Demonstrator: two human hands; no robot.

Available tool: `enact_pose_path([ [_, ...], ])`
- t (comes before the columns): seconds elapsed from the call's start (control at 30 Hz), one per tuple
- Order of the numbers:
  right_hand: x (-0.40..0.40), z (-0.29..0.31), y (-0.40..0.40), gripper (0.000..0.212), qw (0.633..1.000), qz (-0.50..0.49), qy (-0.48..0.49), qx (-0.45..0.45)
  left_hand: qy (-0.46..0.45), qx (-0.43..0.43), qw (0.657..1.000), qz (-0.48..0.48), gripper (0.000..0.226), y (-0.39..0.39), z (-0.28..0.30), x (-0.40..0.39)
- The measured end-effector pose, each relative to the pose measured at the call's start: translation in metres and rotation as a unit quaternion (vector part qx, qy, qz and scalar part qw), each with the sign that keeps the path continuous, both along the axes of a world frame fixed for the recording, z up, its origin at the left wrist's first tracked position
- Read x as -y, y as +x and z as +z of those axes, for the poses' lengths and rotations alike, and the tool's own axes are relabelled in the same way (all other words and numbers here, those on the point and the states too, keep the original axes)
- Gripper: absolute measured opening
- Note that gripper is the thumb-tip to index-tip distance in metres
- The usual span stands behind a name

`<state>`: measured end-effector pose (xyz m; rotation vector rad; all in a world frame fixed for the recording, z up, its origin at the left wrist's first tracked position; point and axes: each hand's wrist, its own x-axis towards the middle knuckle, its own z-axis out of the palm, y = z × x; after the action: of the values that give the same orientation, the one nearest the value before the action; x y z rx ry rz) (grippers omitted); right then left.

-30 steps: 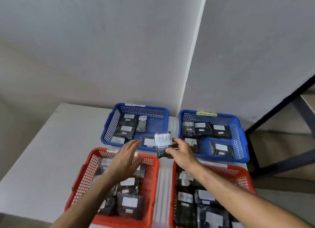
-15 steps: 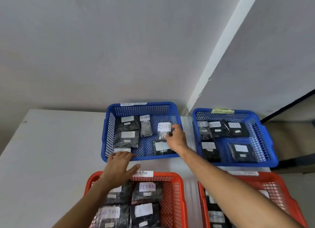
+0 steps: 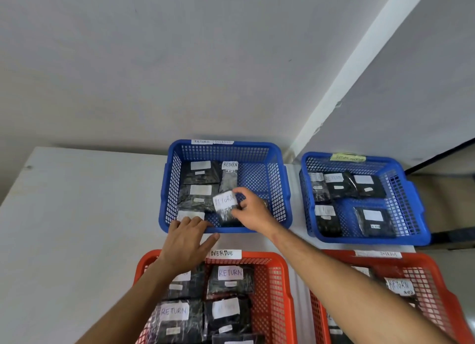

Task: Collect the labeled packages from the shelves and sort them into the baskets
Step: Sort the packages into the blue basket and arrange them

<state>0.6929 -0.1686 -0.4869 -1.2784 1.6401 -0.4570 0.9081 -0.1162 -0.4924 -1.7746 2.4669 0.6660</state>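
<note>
Vs. half a sec ago: I see the right hand (image 3: 250,211) has pulled the RETURN pkg (image 3: 226,208) back toward the near-centre of the left blue basket (image 3: 281,189), fingers pinching it. Left hand (image 3: 189,237) has slid fwd, fingers straight, resting on that basket's near rim. Basket's right half is bare mesh. Right blue basket (image 3: 411,199) sits just beside; narrow strip of white table (image 3: 77,215) btw blue and red basket (image 3: 279,269).

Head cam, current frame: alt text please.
The right hand holds a RETURN-labelled package inside the left blue basket, while the left hand rests on its front rim. A second blue basket and two red baskets of packages sit alongside.
</note>
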Motion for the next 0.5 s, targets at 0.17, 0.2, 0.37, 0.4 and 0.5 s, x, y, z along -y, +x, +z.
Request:
enact_pose_path([
  [0.17, -0.002, -0.002, 0.005, 0.019, 0.974, 0.070, -0.040, -0.209, 0.043, -0.042, 0.997, 0.047, 0.057, -0.017, 0.007, 0.024],
  [0.2, -0.001, -0.002, 0.004, 0.018, 0.970, 0.069, -0.047, -0.228, 0.049, -0.049, 0.997, 0.038, 0.056, -0.023, 0.008, 0.031],
  [0.37, 0.005, -0.007, -0.025, 0.045, 0.932, 0.134, -0.071, -0.330, 0.094, -0.045, 0.993, -0.047, 0.057, -0.043, -0.006, 0.055],
  [0.4, 0.006, -0.007, -0.032, 0.049, 0.927, 0.151, -0.061, -0.337, 0.104, -0.049, 0.992, -0.055, 0.056, -0.044, -0.009, 0.056],
  [0.5, 0.008, -0.008, -0.041, 0.051, 0.930, 0.171, -0.053, -0.321, 0.112, -0.073, 0.988, -0.070, 0.053, -0.045, -0.010, 0.054],
])
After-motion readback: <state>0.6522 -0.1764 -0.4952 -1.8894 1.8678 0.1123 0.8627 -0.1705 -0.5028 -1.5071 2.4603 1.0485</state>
